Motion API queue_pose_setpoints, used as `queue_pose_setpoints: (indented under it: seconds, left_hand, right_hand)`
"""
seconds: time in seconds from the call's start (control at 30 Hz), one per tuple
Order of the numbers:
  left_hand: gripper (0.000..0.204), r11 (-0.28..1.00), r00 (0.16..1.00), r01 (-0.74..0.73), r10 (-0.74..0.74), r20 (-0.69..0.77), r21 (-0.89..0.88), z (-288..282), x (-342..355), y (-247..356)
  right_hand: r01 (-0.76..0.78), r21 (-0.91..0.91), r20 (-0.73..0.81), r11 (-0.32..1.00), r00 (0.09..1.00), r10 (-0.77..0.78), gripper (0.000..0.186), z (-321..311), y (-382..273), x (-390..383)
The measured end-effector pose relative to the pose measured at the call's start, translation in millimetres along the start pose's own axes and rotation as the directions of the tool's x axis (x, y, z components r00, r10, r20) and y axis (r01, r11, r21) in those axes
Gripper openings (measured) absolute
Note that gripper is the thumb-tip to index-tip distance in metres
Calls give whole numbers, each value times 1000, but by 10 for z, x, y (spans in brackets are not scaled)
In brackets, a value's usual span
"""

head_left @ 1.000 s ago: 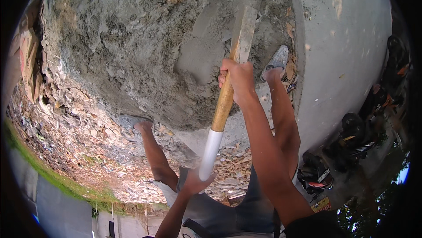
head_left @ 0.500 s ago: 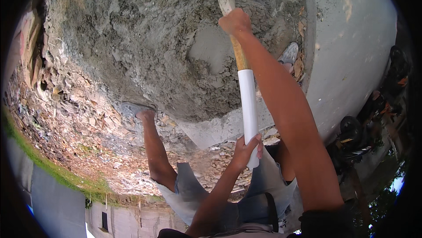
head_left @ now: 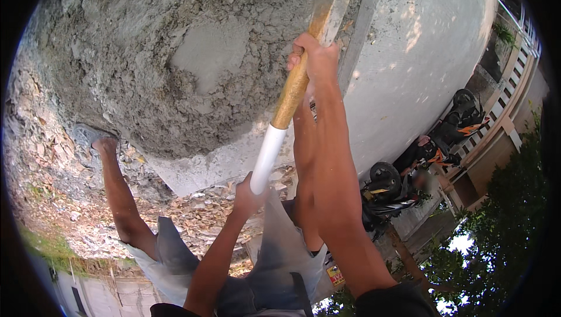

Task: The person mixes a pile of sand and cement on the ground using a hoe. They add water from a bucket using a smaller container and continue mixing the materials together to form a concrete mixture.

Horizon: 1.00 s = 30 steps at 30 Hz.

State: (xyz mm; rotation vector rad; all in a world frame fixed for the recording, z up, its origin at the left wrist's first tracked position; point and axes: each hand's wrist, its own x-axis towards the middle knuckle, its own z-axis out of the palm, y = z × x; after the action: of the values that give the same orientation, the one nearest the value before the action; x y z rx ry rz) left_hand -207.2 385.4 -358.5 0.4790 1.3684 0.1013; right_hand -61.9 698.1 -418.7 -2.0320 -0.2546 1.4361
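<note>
My right hand (head_left: 317, 59) is closed round the upper part of a long-handled tool (head_left: 290, 97). The tool has a yellowish wooden shaft smeared with grey, and a white sleeve (head_left: 270, 152) covers its lower end. My left hand (head_left: 249, 196) grips that white end near my thigh. The shaft slants up and to the right, and its head lies beyond the top edge, so I cannot tell its kind. Beside the shaft, on the left, spreads a large heap of wet grey mortar (head_left: 134, 83) with a smooth wet patch (head_left: 210, 51) in it.
A pale concrete slab (head_left: 397, 77) borders the heap on the right. My left foot (head_left: 87, 134) stands at the heap's near left edge, on ground strewn with dry leaves (head_left: 198, 220). Motorcycles (head_left: 385, 182) are parked at the right, near a pale railing (head_left: 508, 92).
Both hands have shifted the tool; its upper end now leans farther right, over the slab's edge. The view has turned right, bringing the motorcycles and railing further in.
</note>
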Motion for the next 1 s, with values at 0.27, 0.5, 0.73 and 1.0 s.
queue_pose_setpoints:
  seconds: [0.27,0.5,0.73,1.0]
  left_hand:
    - [48,977,985,172,-174,8,126,-346,-528,289]
    - [46,897,915,401,-403,-33,185,-1064,-1078,740]
    - [50,788,913,398,-392,-115,469,-1287,-1347,1218]
    - [30,449,976,219,-97,-197,866,-3553,-1863,498]
  right_hand:
    - [-214,-48,-112,976,972,207,10,-118,543,297]
    - [-463,-11,-90,886,883,460,9,270,1253,153]
    - [-545,173,-2,820,833,554,10,285,1541,-86]
    - [-313,603,-243,734,804,543,13,1145,1527,-1687]
